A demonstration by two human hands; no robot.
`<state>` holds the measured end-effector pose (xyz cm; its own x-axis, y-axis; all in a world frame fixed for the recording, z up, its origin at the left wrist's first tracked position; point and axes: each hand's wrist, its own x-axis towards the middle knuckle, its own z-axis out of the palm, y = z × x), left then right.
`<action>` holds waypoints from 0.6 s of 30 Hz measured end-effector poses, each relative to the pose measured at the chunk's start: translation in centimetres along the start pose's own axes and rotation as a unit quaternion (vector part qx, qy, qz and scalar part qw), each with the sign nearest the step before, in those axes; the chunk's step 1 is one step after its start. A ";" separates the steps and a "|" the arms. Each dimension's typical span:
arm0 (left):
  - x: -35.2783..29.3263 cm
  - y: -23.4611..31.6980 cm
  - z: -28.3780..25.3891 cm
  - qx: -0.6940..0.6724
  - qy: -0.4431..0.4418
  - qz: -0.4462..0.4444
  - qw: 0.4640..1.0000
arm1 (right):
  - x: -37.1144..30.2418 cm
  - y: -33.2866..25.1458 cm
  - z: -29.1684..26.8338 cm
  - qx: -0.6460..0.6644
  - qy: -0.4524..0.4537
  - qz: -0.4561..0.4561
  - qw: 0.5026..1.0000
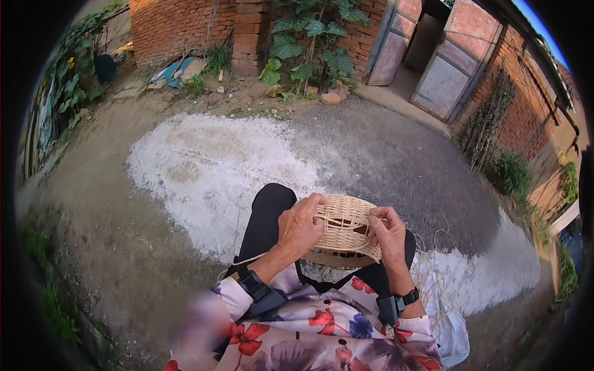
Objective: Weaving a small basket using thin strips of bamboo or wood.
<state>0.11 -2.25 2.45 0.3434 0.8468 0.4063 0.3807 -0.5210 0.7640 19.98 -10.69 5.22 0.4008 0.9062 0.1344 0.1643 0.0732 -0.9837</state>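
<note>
- On the person's lap, above black trousers, sits a woven straw basket, a pale round piece lying dome-up, with its darker rim edge facing the body.
- The left hand clamps the basket's left side, fingers curled over the top and the grip closed on the weave.
- The right hand is closed on the right edge, fingertips pinching at the weave near the top (whether they nip a single strand is too small to tell).
- Loose straw strands trail off to the right of the knees, over a white cloth lying on the ground.
- By the look of it the basket is light and fairly stiff in the woven body, yet springy; the thin strands would likely crack if bent sharply or crushed.
- It seems best held as it is now: both sides of the dome, palms spread, with pressure kept off any unfinished edge.
- Each wrist carries a black strap-on device, above floral sleeves.
- Around it all: bare ground with a pale powdery patch, a brick wall, big-leaved plants and open metal doors.
</note>
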 end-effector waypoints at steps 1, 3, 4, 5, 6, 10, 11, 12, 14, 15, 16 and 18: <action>0.2 -0.7 -0.9 0.083 0.049 0.048 0.994 | -0.1 0.5 -0.9 0.004 0.016 -0.008 1.000; 0.0 -2.2 -2.2 0.165 0.095 0.102 0.976 | -0.2 1.6 -2.4 0.012 0.037 -0.015 0.999; -0.6 -3.1 -2.5 0.205 0.068 0.088 0.972 | -0.2 2.2 -3.1 -0.006 0.039 -0.034 0.999; -1.0 -3.9 -2.8 0.244 0.040 0.075 0.966 | -0.4 2.5 -3.5 -0.023 0.043 -0.053 0.997; -0.9 -4.5 -2.9 0.246 0.039 0.078 0.965 | -0.6 2.4 -3.6 -0.020 0.045 -0.053 0.997; 0.5 -5.2 -4.1 0.229 0.040 0.065 0.970 | -1.9 2.4 -4.2 -0.107 0.057 -0.018 0.993; 1.2 -5.0 -4.7 0.076 0.005 0.009 0.997 | -2.4 2.6 -4.3 -0.163 0.034 0.009 0.986; 1.8 -4.8 -4.9 -0.079 -0.034 -0.048 0.995 | -2.9 3.3 -4.2 -0.255 0.000 -0.002 0.967; 2.0 -4.5 -5.1 -0.239 -0.085 -0.072 0.965 | -4.4 2.1 -2.4 -0.405 -0.075 -0.049 0.910; 1.9 -3.3 -5.0 -0.357 -0.124 -0.095 0.921 | -4.7 2.5 -1.9 -0.405 -0.071 -0.048 0.910; 1.7 -2.4 -4.9 -0.467 -0.157 -0.118 0.862 | -5.1 3.1 -1.5 -0.383 -0.051 -0.048 0.921; 1.6 -1.5 -4.4 -0.495 -0.169 -0.121 0.844 | -5.4 3.5 -1.3 -0.361 -0.033 -0.047 0.931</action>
<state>-3.73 0.40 4.15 0.6474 0.7493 0.1395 -0.3709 0.1498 0.9165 19.55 -15.84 1.21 0.3024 0.9351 0.1848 0.7687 -0.1246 -0.6274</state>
